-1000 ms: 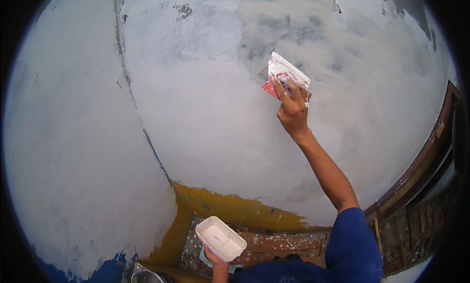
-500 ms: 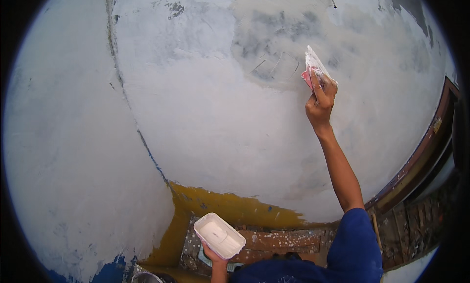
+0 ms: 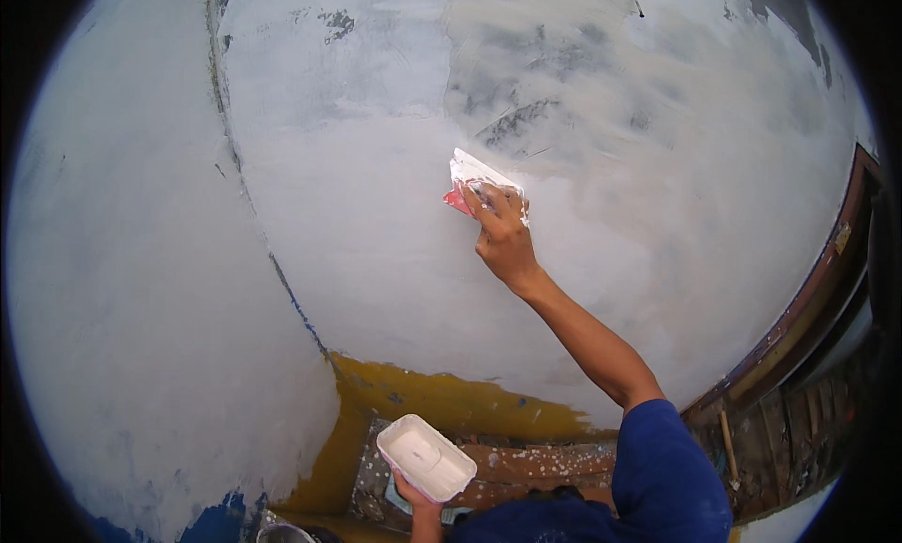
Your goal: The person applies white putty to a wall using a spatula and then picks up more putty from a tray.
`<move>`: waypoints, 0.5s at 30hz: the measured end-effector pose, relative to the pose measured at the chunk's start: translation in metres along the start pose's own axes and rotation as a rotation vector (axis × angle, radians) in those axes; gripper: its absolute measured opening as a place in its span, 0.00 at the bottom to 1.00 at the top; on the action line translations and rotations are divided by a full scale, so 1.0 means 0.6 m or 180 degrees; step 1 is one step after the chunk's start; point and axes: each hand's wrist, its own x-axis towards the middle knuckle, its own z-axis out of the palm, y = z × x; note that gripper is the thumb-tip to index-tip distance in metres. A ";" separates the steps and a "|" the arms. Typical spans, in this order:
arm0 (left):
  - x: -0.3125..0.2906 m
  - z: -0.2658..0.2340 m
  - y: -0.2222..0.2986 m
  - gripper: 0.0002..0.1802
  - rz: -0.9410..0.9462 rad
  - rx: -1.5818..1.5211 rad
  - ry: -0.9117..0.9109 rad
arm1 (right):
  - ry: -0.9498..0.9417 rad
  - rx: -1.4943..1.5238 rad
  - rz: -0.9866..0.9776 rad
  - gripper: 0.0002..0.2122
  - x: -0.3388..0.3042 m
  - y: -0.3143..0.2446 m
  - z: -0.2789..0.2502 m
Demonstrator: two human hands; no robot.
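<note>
My right hand (image 3: 505,225) reaches up to the wall and grips a putty knife (image 3: 483,175), a flat spreader with a pink-red part and a blade smeared with white putty. The blade lies at the lower edge of a darker grey, streaky patch (image 3: 554,92) on the whitish wall (image 3: 395,233). Low down, my left hand (image 3: 413,494) holds a shallow rectangular tub (image 3: 427,458) from beneath its near side. White putty coats the inside of the tub. Most fingers of the left hand are hidden under it.
A cracked corner line (image 3: 246,191) separates the left wall from the one before me. Bare mustard-yellow paint (image 3: 442,402) runs along the bottom. Below are white-spattered brown boards (image 3: 540,460) and the rim of a bucket (image 3: 284,534). A brown wooden frame (image 3: 799,308) stands at right.
My right hand has swept the putty knife left and downward across the wall, leaving dark streaks changed in the grey patch. The left hand and tub have shifted only slightly.
</note>
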 end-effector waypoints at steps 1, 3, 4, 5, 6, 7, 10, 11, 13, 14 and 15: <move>-0.005 -0.005 -0.001 0.38 0.0086 0.0001 0.0057 | 0.0208 0.0040 0.0048 0.32 0.018 0.008 -0.020; -0.013 0.001 0.005 0.38 0.0077 0.0027 0.0071 | 0.0559 -0.0043 0.0090 0.32 0.054 0.031 -0.051; -0.015 0.006 0.007 0.38 0.0060 0.0075 0.0034 | 0.0723 -0.0167 0.0076 0.32 0.074 0.046 -0.060; -0.014 0.007 0.007 0.38 0.0052 0.0072 0.0032 | 0.0818 -0.0018 0.0119 0.32 0.088 0.062 -0.063; -0.013 0.008 0.006 0.38 0.0038 0.0002 -0.0004 | 0.0814 -0.0031 0.0117 0.32 0.085 0.064 -0.064; -0.010 0.010 0.003 0.38 0.0026 -0.0073 -0.0052 | 0.0625 -0.0162 0.0103 0.32 0.081 0.066 -0.062; -0.005 0.008 0.002 0.38 -0.0062 -0.0161 -0.0107 | 0.0065 -0.0394 -0.0294 0.32 0.021 0.048 -0.038; -0.004 0.002 0.002 0.38 -0.0046 -0.0151 -0.0107 | -0.0042 -0.0252 -0.0345 0.32 -0.006 0.035 -0.036; 0.001 -0.006 -0.002 0.39 -0.0017 -0.0112 -0.0101 | -0.0137 -0.0115 -0.0400 0.33 -0.024 0.033 -0.044; 0.002 -0.001 0.000 0.39 -0.0018 -0.0113 -0.0090 | -0.0007 -0.0093 -0.0301 0.32 -0.024 0.035 -0.056; 0.003 0.004 0.004 0.39 -0.0009 -0.0080 -0.0134 | 0.0123 -0.0065 -0.0202 0.31 -0.022 0.036 -0.067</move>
